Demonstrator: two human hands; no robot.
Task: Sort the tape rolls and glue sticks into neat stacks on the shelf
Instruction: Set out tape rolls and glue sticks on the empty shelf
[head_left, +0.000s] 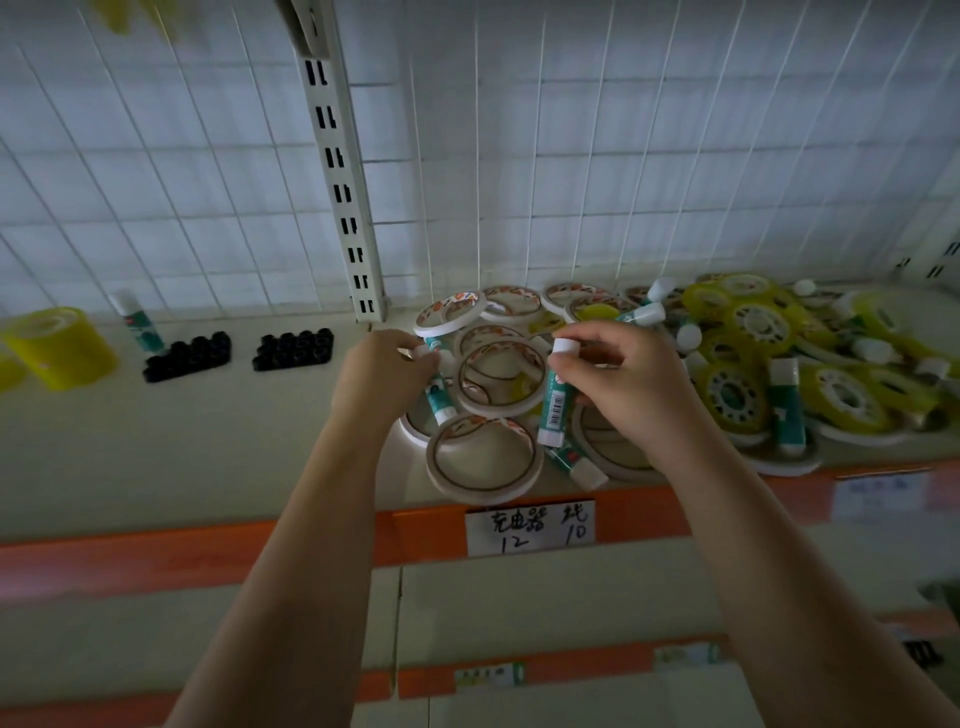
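Observation:
A jumbled pile of white tape rolls (485, 460) and yellow tape rolls (758, 325) with green-and-white glue sticks among them covers the right half of the shelf (208, 447). My right hand (628, 387) holds one glue stick (555, 400) upright above the pile, white cap on top. My left hand (382, 371) is closed on another glue stick (436, 400) at the pile's left edge. At the far left one glue stick (137, 322) stands upright beside a stack of yellow tape (60, 345).
Two black blocks of small items (187, 356) (293, 349) lie left of the pile. A slotted upright post (343, 171) and a wire grid back the shelf. The shelf's orange front edge carries a handwritten label (530, 527). A lower shelf shows below.

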